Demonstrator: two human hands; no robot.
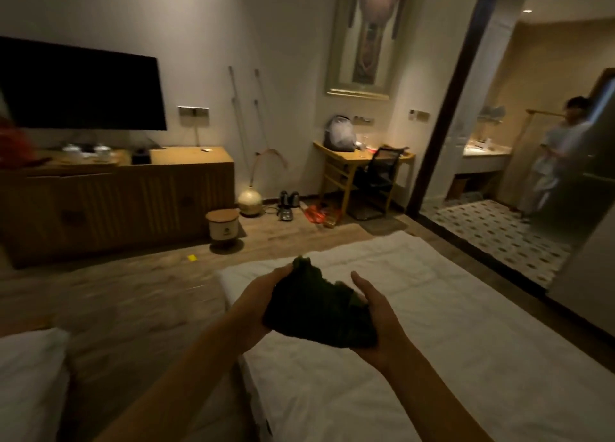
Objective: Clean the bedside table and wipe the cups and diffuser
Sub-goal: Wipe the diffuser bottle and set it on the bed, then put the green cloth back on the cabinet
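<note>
Head view, lower centre of frame: left hand [263, 300] and right hand [372, 312] hold a bunched dark green cloth [319, 312] between them, fingers curled round its edges, above a white bed [466, 358]; television [80, 85] upper left; desk [359, 157] centre right.

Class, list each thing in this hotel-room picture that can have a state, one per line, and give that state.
Dark green crumpled cloth: bunched, held between both hands.
Left hand: gripping the cloth's left side.
Right hand: cupping its right side.
Black wall-mounted television: screen dark.
Round wooden-lidded bin: lid on.
White bed cover: spread flat.
</note>
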